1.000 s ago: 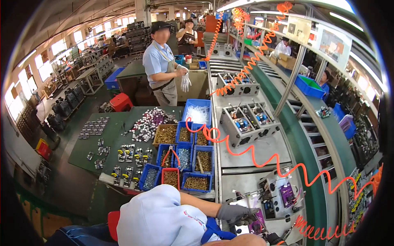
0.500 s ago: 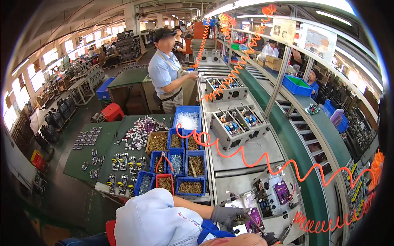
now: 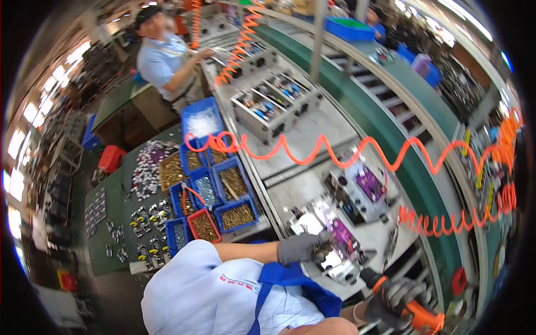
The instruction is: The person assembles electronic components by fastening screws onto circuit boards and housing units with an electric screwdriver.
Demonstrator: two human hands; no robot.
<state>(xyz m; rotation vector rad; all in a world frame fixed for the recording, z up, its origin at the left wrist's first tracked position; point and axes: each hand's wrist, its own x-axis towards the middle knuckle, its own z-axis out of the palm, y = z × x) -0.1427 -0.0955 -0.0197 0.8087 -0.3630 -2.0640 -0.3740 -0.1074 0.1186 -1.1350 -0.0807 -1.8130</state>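
Note:
My left hand [image 3: 297, 249], in a grey glove, is at the left side of an open metal chassis [image 3: 341, 271]. Its fingers are curled together there; what they pinch, if anything, is hidden. A purple circuit board [image 3: 343, 237] sits in that chassis, just right of the fingertips. At the lower right, my gloved right hand [image 3: 397, 298] wraps round an orange and black power screwdriver [image 3: 422, 318], its black nose pointing up-left at the chassis. Behind stands a second metal chassis [image 3: 357, 187] with another purple board [image 3: 369, 184].
Blue bins [image 3: 237, 216] and a red bin [image 3: 204, 225] of small brass-coloured and silver parts stand left of the bench. Orange coiled hoses [image 3: 312, 152] hang across the work area. A co-worker [image 3: 166, 58] stands at the far left, near larger metal cases [image 3: 273, 103].
My view has turned, so the bench and bins appear higher and further left. My right hand and the power screwdriver now show plainly at the lower right. My left hand stays beside the chassis.

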